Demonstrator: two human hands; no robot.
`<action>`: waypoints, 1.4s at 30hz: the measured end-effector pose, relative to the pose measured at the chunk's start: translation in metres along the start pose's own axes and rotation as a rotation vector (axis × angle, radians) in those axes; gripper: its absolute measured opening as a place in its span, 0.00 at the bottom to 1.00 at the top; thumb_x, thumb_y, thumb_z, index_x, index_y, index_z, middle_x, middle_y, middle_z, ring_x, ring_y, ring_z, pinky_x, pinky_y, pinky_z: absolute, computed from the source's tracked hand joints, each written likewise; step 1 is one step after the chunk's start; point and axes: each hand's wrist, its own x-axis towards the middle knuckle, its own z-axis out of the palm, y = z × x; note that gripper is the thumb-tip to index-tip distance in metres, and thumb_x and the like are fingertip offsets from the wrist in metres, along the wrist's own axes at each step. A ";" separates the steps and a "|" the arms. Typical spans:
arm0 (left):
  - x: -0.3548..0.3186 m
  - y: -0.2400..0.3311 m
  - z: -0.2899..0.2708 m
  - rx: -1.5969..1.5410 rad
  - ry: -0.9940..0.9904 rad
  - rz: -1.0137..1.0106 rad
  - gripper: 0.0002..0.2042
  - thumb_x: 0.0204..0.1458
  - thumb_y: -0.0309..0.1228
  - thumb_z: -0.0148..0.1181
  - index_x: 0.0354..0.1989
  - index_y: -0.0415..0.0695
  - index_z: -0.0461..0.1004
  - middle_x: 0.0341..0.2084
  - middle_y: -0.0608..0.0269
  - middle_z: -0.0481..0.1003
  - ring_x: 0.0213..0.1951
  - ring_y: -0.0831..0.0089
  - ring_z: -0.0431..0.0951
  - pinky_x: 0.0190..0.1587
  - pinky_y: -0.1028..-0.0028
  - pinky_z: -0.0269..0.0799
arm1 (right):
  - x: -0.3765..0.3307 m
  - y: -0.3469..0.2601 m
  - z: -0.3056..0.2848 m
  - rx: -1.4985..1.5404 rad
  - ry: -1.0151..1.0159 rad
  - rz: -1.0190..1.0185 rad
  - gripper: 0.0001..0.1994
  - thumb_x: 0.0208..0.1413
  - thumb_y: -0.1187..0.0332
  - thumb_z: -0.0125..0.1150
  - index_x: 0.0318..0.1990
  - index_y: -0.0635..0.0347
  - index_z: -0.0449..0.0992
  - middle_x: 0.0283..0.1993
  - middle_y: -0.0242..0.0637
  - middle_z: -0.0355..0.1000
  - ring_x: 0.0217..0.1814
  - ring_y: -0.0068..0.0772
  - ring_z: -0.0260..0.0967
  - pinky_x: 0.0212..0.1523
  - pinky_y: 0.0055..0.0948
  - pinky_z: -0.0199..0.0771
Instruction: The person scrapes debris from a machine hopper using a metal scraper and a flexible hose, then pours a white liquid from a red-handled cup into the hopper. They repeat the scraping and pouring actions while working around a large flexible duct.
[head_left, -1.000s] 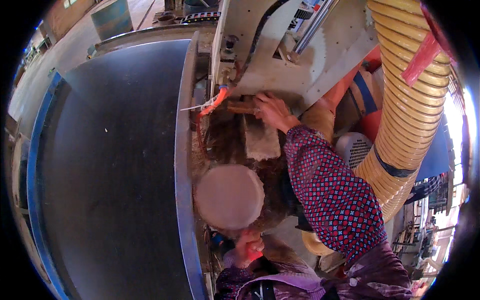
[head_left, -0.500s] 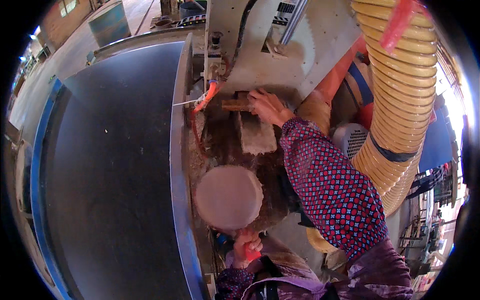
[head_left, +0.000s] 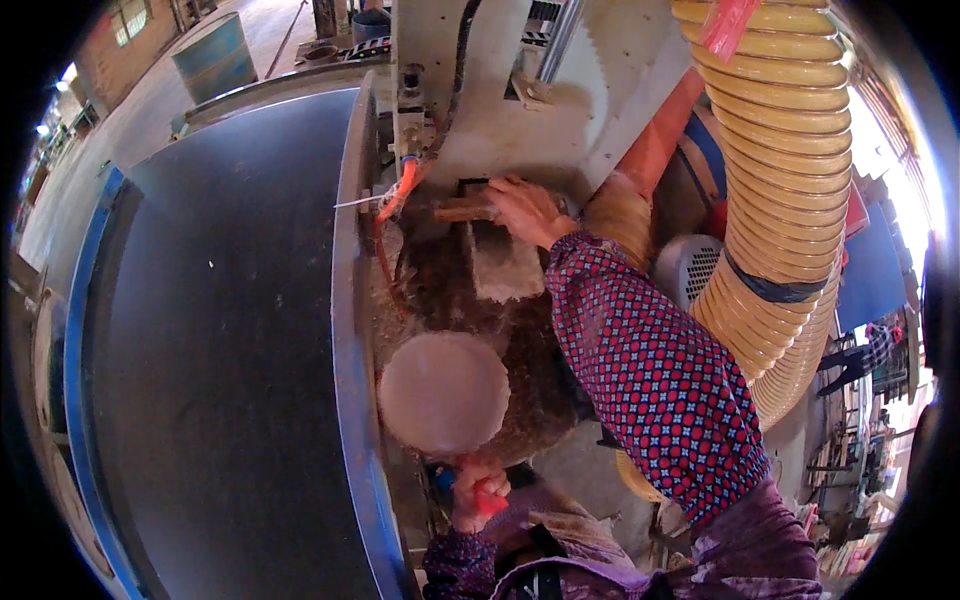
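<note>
Near my body, my left hand (head_left: 478, 492) is closed in a fist around a red grip (head_left: 489, 499). A round, pan-like thing (head_left: 444, 393) with a pale, dusty surface and ragged rim lies just beyond the fist; the red grip looks like its handle, though the join is hidden. Farther off, by the machine's base, my right hand (head_left: 527, 209) is closed over a short brown wooden piece (head_left: 463, 210). Its fingertips are partly hidden. Below that hand is a pale, dust-covered block (head_left: 507, 267) with a ragged near end.
A wide black conveyor belt (head_left: 220, 330) with a raised metal side rail (head_left: 352, 400) runs along my left. The pale machine panel (head_left: 560, 130) stands ahead. A thick yellow ribbed hose (head_left: 785, 160) and a grey motor (head_left: 690, 268) are at right. An orange tube (head_left: 402, 188) hangs near the rail.
The whole view has shifted slightly, with things sitting a little farther left. My right hand stays on the wooden piece, and my left fist keeps its hold at the round pan-like thing.
</note>
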 end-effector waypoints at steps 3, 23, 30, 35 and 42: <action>-0.003 -0.002 -0.011 -0.022 0.009 0.014 0.05 0.46 0.24 0.48 0.23 0.50 0.63 0.15 0.74 0.59 0.15 0.83 0.60 0.20 0.79 0.54 | 0.001 -0.007 -0.003 -0.066 0.046 -0.024 0.22 0.38 0.71 0.62 0.45 0.59 0.68 0.48 0.35 0.63 0.50 0.43 0.61 0.45 0.38 0.68; 0.003 0.004 -0.012 0.070 -0.049 -0.009 0.03 0.44 0.26 0.49 0.22 0.49 0.63 0.16 0.72 0.60 0.14 0.83 0.59 0.21 0.78 0.56 | 0.003 -0.006 0.000 0.011 0.144 -0.145 0.23 0.36 0.71 0.62 0.45 0.61 0.68 0.45 0.35 0.63 0.48 0.43 0.62 0.40 0.37 0.70; 0.005 -0.001 -0.002 0.005 -0.071 -0.024 0.04 0.44 0.25 0.49 0.22 0.49 0.62 0.17 0.71 0.60 0.14 0.81 0.58 0.21 0.78 0.56 | -0.006 -0.013 0.006 -0.005 0.080 0.018 0.22 0.39 0.72 0.58 0.47 0.60 0.67 0.48 0.34 0.62 0.50 0.39 0.61 0.41 0.43 0.69; -0.003 -0.003 0.005 0.005 -0.075 0.016 0.03 0.45 0.26 0.48 0.27 0.47 0.62 0.17 0.72 0.60 0.15 0.83 0.61 0.19 0.79 0.59 | -0.008 -0.040 0.021 -0.259 0.242 0.223 0.20 0.46 0.72 0.47 0.50 0.62 0.62 0.51 0.38 0.59 0.55 0.40 0.55 0.55 0.52 0.52; -0.016 -0.004 0.013 -0.027 -0.060 0.011 0.03 0.45 0.25 0.47 0.29 0.45 0.62 0.19 0.70 0.59 0.16 0.83 0.62 0.21 0.79 0.63 | -0.018 -0.051 0.029 -0.124 0.507 0.367 0.24 0.45 0.74 0.48 0.54 0.64 0.59 0.54 0.44 0.60 0.57 0.44 0.54 0.58 0.46 0.52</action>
